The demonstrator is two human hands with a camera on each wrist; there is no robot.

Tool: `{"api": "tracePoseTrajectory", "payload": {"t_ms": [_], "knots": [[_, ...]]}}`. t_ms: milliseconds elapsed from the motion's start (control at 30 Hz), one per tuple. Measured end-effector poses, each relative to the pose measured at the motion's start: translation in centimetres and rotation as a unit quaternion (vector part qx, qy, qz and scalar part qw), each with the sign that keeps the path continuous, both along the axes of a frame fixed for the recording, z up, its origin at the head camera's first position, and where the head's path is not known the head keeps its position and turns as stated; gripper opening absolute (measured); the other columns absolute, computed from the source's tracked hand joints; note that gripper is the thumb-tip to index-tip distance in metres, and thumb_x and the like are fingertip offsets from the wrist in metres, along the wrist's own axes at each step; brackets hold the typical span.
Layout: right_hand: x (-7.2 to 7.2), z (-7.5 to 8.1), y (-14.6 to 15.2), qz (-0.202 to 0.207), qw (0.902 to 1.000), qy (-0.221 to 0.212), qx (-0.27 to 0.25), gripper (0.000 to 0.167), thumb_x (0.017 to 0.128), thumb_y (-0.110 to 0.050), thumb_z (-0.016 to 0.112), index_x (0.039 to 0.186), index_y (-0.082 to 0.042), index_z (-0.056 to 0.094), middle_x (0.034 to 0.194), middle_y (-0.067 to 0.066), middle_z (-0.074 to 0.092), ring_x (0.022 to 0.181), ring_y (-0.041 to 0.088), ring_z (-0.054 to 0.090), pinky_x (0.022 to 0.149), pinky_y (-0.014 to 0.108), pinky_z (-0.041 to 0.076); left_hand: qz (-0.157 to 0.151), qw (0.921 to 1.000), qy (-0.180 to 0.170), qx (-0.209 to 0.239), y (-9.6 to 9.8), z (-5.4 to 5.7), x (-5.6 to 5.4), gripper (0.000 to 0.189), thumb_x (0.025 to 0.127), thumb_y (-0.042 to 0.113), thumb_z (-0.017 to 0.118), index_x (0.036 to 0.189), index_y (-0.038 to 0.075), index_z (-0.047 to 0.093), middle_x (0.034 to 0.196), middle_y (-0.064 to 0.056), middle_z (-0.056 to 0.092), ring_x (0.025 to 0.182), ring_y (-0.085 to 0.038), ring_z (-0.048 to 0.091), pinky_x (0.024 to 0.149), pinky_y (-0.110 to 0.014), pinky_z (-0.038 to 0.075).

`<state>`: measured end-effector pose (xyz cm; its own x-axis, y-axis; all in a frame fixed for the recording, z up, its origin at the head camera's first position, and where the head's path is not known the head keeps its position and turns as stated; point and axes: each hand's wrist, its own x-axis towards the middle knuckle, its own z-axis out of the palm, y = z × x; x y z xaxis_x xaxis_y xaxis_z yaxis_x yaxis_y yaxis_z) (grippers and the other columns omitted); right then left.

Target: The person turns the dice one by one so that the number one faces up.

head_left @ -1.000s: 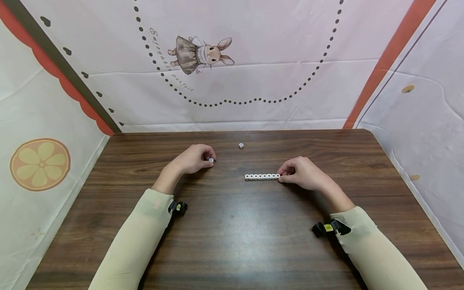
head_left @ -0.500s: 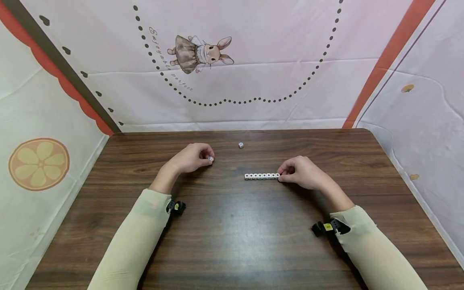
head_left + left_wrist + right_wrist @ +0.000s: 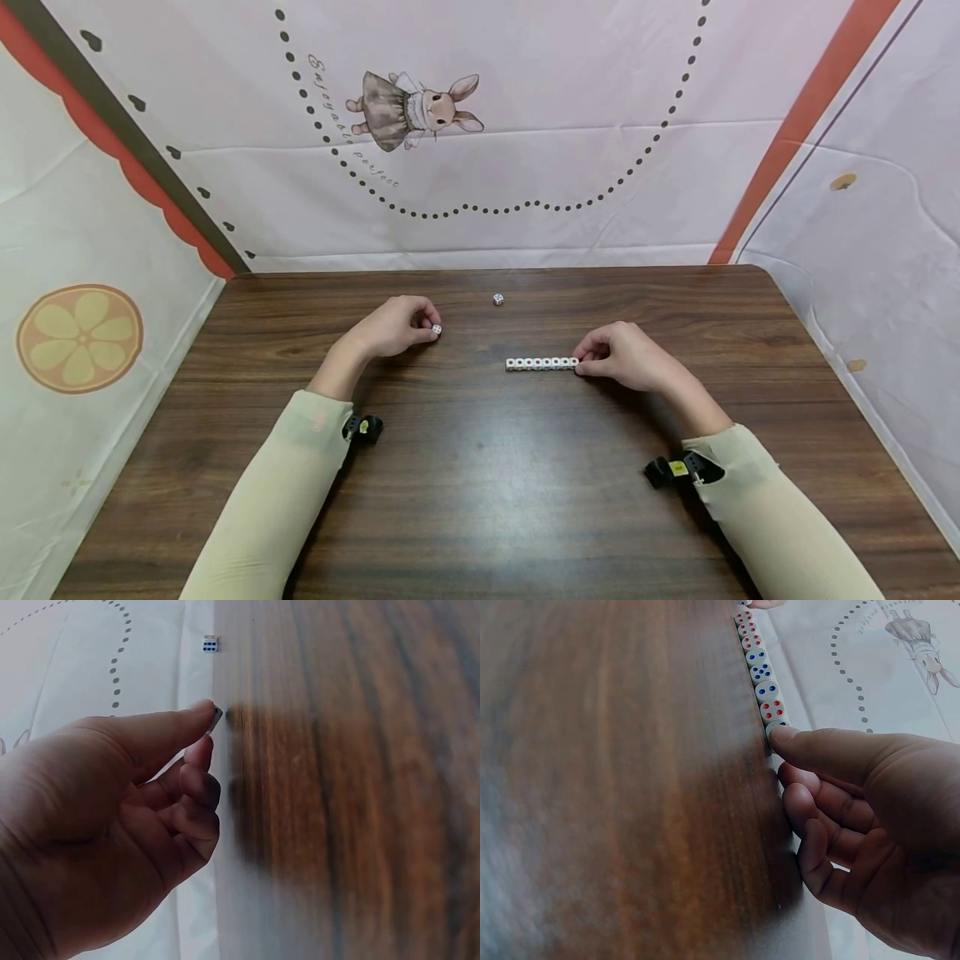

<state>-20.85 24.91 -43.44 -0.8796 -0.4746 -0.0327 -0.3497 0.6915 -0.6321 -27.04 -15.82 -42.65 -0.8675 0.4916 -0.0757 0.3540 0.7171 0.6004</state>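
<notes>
In the head view my left hand (image 3: 393,327) pinches a single white die (image 3: 437,330) between thumb and fingertips, low over the wooden table. Only an edge of that die shows beyond the thumb in the left wrist view. To the right, a straight row of several white dice (image 3: 538,364) lies side to side, each with one large dot on top. My right hand (image 3: 626,357) grips the row's right end die (image 3: 775,727), thumb on its near side. Red and blue pips mark the row's side faces in the right wrist view.
Another loose die (image 3: 498,300) sits near the table's back edge, between the hands and farther off. The brown wood-grain table (image 3: 495,500) meets a printed white cloth backdrop (image 3: 570,100) at the back and sides.
The die in my left fingers has turned, showing a different face, and the left hand has shifted slightly back and left. My right hand and the row look unmoved.
</notes>
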Motion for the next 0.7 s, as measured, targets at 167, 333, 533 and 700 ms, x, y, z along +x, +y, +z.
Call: {"api": "tracePoseTrajectory", "payload": {"t_ms": [167, 333, 533, 700], "knots": [[0.04, 0.05, -0.04, 0.0, 1.0, 0.002, 0.001, 0.007, 0.093, -0.015, 0.084, 0.098, -0.013, 0.081, 0.083, -0.009, 0.072, 0.079, 0.013, 0.065, 0.075, 0.035, 0.053, -0.004, 1.0, -0.003, -0.005, -0.16, -0.06, 0.01, 0.009, 0.1, 0.012, 0.076, 0.106, 0.009, 0.07, 0.093, -0.003, 0.067, 0.086, -0.019, 0.06, 0.083, -0.039, 0.047], [0.04, 0.06, -0.07, 0.0, 1.0, 0.004, 0.001, 0.007, 0.093, -0.016, 0.084, 0.098, -0.014, 0.081, 0.083, -0.009, 0.072, 0.079, 0.013, 0.065, 0.075, 0.035, 0.053, -0.007, 1.0, -0.005, -0.005, -0.21, -0.02, 0.03, 0.008, 0.101, 0.01, 0.075, 0.107, 0.008, 0.07, 0.094, -0.003, 0.067, 0.087, -0.019, 0.061, 0.084, -0.039, 0.048], [0.04, 0.06, -0.08, 0.001, 1.0, 0.004, 0.0, 0.006, 0.093, -0.016, 0.084, 0.098, -0.015, 0.081, 0.082, -0.009, 0.072, 0.078, 0.013, 0.065, 0.075, 0.035, 0.053, -0.007, 1.0, 0.003, -0.003, -0.21, -0.03, -0.09, 0.011, 0.1, 0.007, 0.073, 0.111, 0.006, 0.07, 0.095, -0.004, 0.068, 0.088, -0.02, 0.061, 0.084, -0.039, 0.048], [0.07, 0.12, -0.1, -0.002, 1.0, 0.002, 0.0, 0.006, 0.093, -0.016, 0.084, 0.097, -0.015, 0.081, 0.082, -0.009, 0.072, 0.078, 0.013, 0.065, 0.074, 0.035, 0.052, -0.001, 0.9998, 0.016, -0.009, -0.21, -0.16, -0.22, 0.01, 0.104, 0.006, 0.066, 0.113, 0.006, 0.071, 0.101, -0.005, 0.069, 0.095, -0.022, 0.062, 0.089, -0.042, 0.048]]}}
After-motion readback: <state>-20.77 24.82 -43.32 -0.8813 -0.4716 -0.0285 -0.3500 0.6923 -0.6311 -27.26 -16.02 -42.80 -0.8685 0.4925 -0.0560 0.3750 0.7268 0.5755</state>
